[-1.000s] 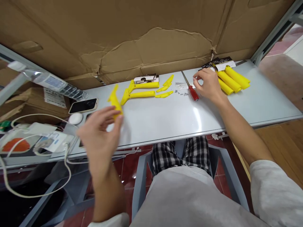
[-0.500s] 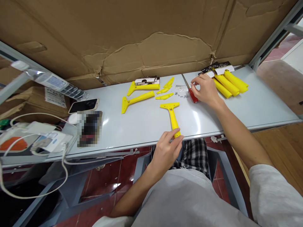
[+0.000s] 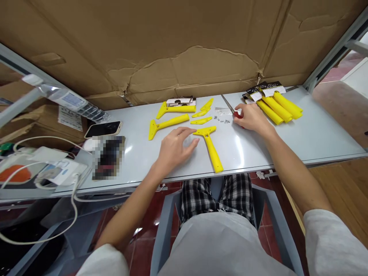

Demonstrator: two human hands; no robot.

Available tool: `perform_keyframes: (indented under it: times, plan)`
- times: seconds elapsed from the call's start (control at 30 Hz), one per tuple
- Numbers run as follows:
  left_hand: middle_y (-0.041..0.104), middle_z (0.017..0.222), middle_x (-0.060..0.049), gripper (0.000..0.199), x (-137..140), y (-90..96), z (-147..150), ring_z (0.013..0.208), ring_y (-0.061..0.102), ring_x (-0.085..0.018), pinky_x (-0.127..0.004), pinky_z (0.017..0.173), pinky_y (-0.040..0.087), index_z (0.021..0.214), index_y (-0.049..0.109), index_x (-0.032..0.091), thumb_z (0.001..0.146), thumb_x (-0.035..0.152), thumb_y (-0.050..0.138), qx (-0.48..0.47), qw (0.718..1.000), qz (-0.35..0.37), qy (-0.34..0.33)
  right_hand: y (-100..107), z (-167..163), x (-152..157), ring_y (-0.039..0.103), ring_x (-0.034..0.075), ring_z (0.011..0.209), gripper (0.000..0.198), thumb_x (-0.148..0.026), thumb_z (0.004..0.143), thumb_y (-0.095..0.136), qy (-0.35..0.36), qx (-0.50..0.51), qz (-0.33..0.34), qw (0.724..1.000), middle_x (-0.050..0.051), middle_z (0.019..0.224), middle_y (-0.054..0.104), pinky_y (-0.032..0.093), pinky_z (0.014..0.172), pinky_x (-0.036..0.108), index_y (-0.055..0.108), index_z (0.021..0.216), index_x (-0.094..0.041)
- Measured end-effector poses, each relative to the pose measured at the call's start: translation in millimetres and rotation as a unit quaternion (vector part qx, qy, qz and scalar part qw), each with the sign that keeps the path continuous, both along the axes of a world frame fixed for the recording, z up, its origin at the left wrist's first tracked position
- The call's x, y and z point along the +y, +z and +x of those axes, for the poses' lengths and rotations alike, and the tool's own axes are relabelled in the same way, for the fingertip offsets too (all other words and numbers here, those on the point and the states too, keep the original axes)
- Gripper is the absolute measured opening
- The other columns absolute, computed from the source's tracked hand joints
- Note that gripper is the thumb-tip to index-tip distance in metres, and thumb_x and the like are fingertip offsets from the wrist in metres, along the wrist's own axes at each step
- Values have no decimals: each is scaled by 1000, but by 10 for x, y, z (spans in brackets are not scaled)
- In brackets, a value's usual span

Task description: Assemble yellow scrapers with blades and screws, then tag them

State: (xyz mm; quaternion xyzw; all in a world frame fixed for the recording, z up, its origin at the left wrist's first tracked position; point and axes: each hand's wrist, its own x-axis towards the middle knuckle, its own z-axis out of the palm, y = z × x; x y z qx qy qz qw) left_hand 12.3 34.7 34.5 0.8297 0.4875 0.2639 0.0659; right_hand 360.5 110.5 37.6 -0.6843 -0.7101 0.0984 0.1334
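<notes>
Left hand (image 3: 176, 147): thumb and fingers parted, nothing held; index tip at the head of a yellow T-shaped piece (image 3: 212, 149), contact unclear. Piece lies at the table's (image 3: 324, 126) front edge, about midway along. Right hand (image 3: 252, 117): bent around the screwdriver (image 3: 227, 104), masking most of its red handle; cannot tell whether closed. Small metal bits (image 3: 227, 121): too tiny to identify.

Before you, a yellow plastic scraper (image 3: 213, 151) lies flat on the bench (image 3: 143, 157), its T-shaped head pointing away and its handle slanting to the near edge; the head's left tip sits right by your left hand (image 3: 176, 148). The screwdriver (image 3: 236, 114), red-handled with a slim metal shaft pointing away leftward, has its handle mostly covered by your gripping right hand (image 3: 250, 117).
</notes>
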Motion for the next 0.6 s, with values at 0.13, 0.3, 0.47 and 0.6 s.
perform_keyframes:
  times: [0.13, 0.3, 0.47, 0.6]
  plan:
    - [78, 141, -13, 45, 435, -165, -54, 108, 76, -30, -50, 109, 59, 138, 80, 21, 103, 47, 71, 24, 997, -63, -30, -15, 109, 39, 67, 22, 95, 44, -30, 89, 69, 5, -15, 14, 1000, 11, 105, 76, 55, 99, 37, 81, 130, -21]
    - [78, 129, -9, 38, 635, -215, -32, 79, 65, -21, -44, 90, 58, 124, 85, 24, 100, 52, 77, 12, 994, -90, -61, -19, 196, 43, 65, 19, 91, 40, -31, 92, 70, 18, -25, 31, 999, 8, 103, 77, 51, 89, 32, 81, 129, -22]
    - [77, 126, -7, 33, 723, -313, -65, 72, 61, -18, -41, 83, 54, 121, 89, 28, 100, 52, 79, 6, 996, -68, -51, -18, 225, 23, 62, 16, 85, 39, -35, 96, 68, 38, -50, 15, 998, 7, 105, 77, 44, 82, 29, 79, 132, -25]
    - [77, 120, -6, 31, 734, -370, -73, 74, 63, -19, -40, 82, 53, 123, 89, 30, 101, 49, 79, -9, 997, -56, -49, -14, 214, 14, 62, 16, 88, 43, -36, 98, 64, 32, -81, -1, 996, 5, 110, 77, 41, 80, 29, 76, 140, -30]
